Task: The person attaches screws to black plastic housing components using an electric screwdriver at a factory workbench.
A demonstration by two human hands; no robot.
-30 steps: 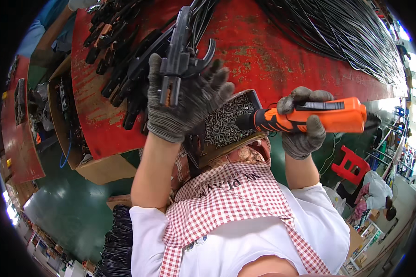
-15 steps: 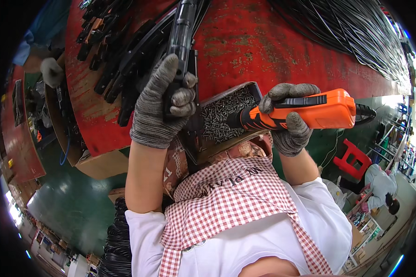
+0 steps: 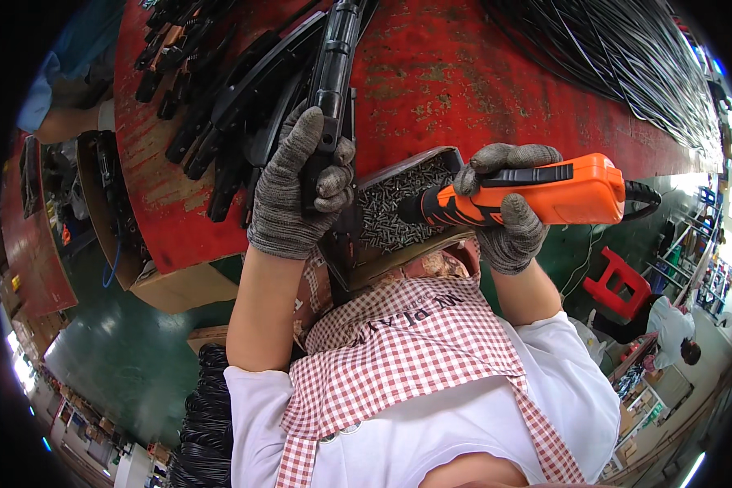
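My gloved left hand (image 3: 294,195) is closed around the handle end of a long black plastic part (image 3: 336,69), which points away from me over the table. My gloved right hand (image 3: 512,237) grips an orange electric screwdriver (image 3: 581,189) held level, its dark nose pointing left. That nose hangs over a shallow box (image 3: 392,262) filled with small metal screws (image 3: 398,203); whether the tip touches them I cannot tell. The box sits between my hands at the near side of the red table (image 3: 431,98).
Similar black parts (image 3: 240,106) lie heaped at the table's left, and a bundle of dark wires (image 3: 610,65) covers the far right. A cardboard box (image 3: 183,286), a red stool (image 3: 618,283) and coiled black cable (image 3: 203,431) surround me. A co-worker's arm (image 3: 65,124) shows far left.
My left hand has shifted slightly right and nearer to me with the black part. My right hand and the screwdriver are nearly still. The co-worker's glove at far left has moved mostly out of sight.
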